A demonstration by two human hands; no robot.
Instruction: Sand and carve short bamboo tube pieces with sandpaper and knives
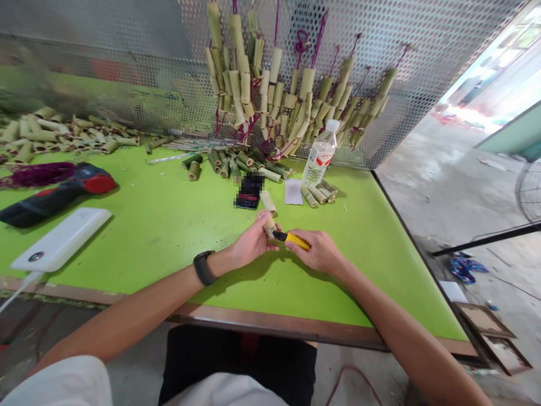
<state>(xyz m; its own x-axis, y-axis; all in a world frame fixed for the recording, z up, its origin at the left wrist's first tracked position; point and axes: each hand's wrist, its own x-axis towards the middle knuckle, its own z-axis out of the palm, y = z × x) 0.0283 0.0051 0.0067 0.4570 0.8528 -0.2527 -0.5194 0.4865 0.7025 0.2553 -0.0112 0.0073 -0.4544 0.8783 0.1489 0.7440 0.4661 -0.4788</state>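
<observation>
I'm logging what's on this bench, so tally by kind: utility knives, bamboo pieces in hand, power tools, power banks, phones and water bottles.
Yellow utility knife, in the right hand: 1
Bamboo piece, in the left hand: 1
Black-and-red power tool: 1
White power bank: 1
Phone: 1
Water bottle: 1
Total: 6

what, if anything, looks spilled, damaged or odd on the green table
Nothing looks spilled: the water bottle is capped. Small dark specks dot the green table near the left hand, perhaps cutting debris. The phone looks blocky, probably picture masking rather than damage.
</observation>
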